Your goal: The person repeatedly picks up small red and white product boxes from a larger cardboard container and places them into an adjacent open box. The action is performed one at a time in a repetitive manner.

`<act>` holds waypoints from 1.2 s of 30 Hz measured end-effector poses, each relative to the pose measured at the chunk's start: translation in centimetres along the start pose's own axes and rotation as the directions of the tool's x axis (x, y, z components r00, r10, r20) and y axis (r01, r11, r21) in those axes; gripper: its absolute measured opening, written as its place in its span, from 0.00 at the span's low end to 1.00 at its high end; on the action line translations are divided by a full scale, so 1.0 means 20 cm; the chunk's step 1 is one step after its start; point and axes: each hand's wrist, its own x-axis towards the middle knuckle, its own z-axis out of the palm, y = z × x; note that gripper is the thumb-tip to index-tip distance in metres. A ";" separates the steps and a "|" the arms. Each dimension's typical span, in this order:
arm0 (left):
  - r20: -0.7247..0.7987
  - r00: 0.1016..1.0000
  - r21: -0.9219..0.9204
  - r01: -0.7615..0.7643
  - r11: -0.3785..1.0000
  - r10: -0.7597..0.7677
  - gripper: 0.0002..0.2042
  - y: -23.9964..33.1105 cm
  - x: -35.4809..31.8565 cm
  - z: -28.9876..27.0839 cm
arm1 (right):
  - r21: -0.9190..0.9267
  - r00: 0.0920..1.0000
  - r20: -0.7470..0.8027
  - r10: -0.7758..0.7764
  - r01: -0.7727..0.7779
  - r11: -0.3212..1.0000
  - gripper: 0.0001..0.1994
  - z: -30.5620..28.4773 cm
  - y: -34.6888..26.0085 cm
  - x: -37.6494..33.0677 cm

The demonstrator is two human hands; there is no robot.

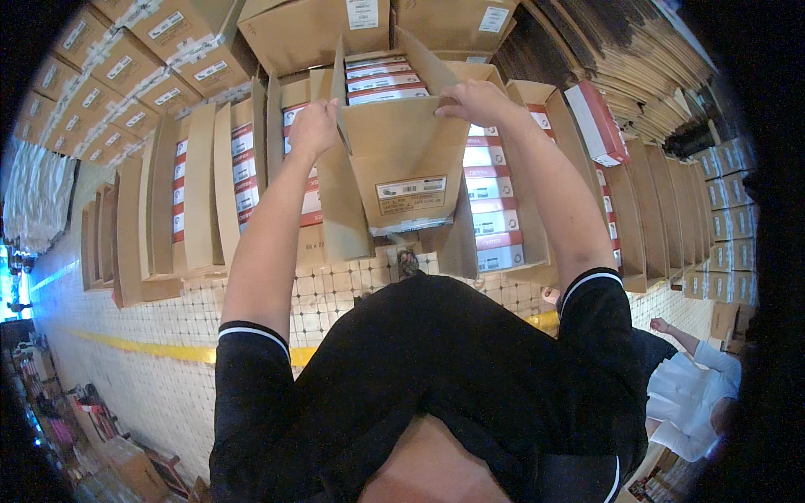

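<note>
A brown cardboard carton stands in front of me with its flaps up. A row of white and red boxes shows inside it. My left hand is closed at the left corner of the carton's near flap; its fingertips are partly hidden. At the flap's right corner, my right hand pinches the edge between thumb and fingers. A printed label sits on the carton's near side, with shiny tape below it.
Open cartons with white and red boxes flank this one. A single red and white box lies on top at right. Sealed cartons are stacked far left, flattened cardboard far right. A person in a light shirt is at lower right.
</note>
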 end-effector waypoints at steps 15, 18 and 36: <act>0.131 0.991 -0.117 0.024 0.993 -0.009 0.22 -0.05 -0.11 0.08 | 0.053 0.997 0.070 -0.044 0.040 0.998 0.20 0.15 0.03 -0.06; 0.263 0.965 -0.246 0.092 0.965 -0.025 0.21 -0.14 -0.49 0.28 | 0.182 0.981 0.193 -0.028 -0.008 0.983 0.17 0.49 -0.05 -0.30; 0.624 0.545 -0.258 0.820 0.511 -0.559 0.15 -1.16 -2.03 0.87 | 0.233 0.850 0.356 0.389 -0.484 0.844 0.11 1.42 -0.58 -1.04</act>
